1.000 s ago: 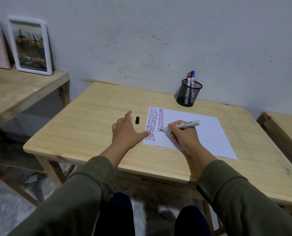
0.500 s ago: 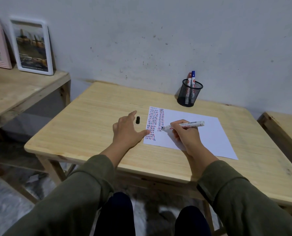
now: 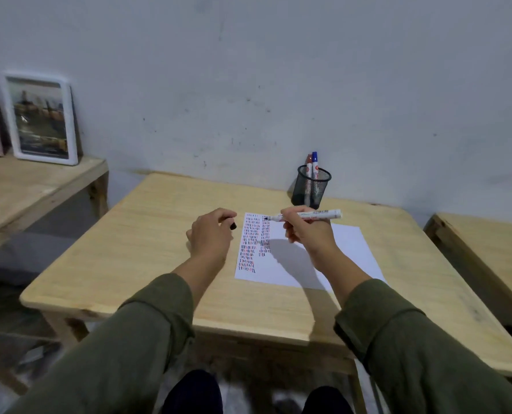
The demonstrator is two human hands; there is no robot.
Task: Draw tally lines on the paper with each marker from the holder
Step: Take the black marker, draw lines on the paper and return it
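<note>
Marker [image 3: 308,215] in right hand [image 3: 307,234], barrel print unreadable, paper [image 3: 323,252] tallied

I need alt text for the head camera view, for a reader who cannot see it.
A person's right hand holds an uncapped marker above a white paper with columns of tally lines, while the left hand grips the black cap beside it. A mesh holder with two markers stands behind on the wooden table.

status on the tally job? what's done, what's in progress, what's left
Done: two columns of black, red and blue tallies fill the left of the paper. In hand: right hand holds the uncapped black marker above the sheet; left hand pinches its cap. Left: recap it, return it to the holder. Right side is blank.
</note>
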